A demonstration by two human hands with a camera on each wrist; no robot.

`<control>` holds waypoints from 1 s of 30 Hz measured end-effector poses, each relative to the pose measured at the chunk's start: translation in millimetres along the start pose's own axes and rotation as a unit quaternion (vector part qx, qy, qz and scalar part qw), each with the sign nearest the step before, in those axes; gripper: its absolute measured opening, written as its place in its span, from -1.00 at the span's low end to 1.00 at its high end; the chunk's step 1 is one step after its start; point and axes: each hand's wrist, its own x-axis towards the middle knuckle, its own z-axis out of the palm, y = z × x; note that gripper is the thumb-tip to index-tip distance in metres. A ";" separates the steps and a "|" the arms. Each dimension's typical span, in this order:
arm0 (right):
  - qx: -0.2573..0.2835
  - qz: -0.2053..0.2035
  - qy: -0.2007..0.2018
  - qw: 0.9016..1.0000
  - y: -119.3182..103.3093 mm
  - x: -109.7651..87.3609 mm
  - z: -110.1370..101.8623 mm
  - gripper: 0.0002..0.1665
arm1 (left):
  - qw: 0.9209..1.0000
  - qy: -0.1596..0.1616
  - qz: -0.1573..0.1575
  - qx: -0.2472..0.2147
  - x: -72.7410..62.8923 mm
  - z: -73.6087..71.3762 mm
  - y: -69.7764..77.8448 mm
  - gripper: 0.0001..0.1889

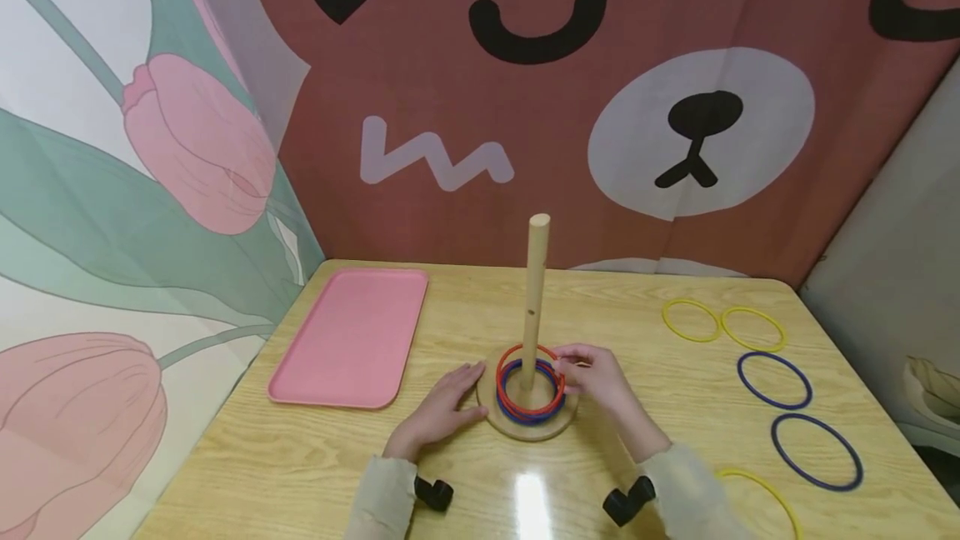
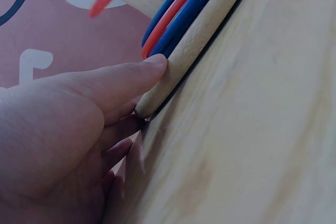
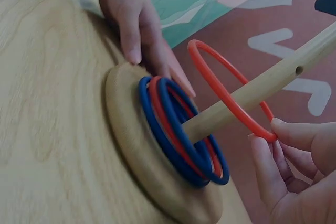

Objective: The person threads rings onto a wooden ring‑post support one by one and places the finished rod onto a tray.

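Note:
A wooden post (image 1: 534, 290) rises from a round wooden base (image 1: 528, 435) on the table. Between thumb and fingers, my right hand (image 1: 596, 375) pinches a red ring (image 3: 223, 96), which encircles the post and is tilted above the stack. Lower down, blue rings (image 2: 191, 19) with a red ring (image 2: 168, 17) between them lie around the foot of the post. My left hand (image 1: 442, 408) rests at the left edge of the base, fingers extended; its thumb (image 2: 156, 61) touches the rim.
A pink tray (image 1: 348, 340) lies at the table's left. On the right are two yellow rings (image 1: 665, 319) at the back, two blue rings (image 1: 780, 454) in front of them, and another yellow ring (image 1: 776, 494) near my right sleeve. Patterned curtains hang behind the table.

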 end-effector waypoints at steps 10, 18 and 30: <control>-0.040 0.021 0.035 0.998 12.3 3.0 2.1 -0.72 | 1.000 0.005 0.000 -0.009 -1.4 -0.2 1.8 -0.26; -0.095 0.017 0.063 0.993 19.8 9.5 1.3 -0.77 | 1.000 0.005 0.000 -0.006 -0.6 0.6 1.4 -0.26; -0.129 0.003 0.069 0.989 24.7 9.2 6.0 -0.80 | 1.000 0.005 -0.002 -0.010 -1.0 0.2 1.5 -0.25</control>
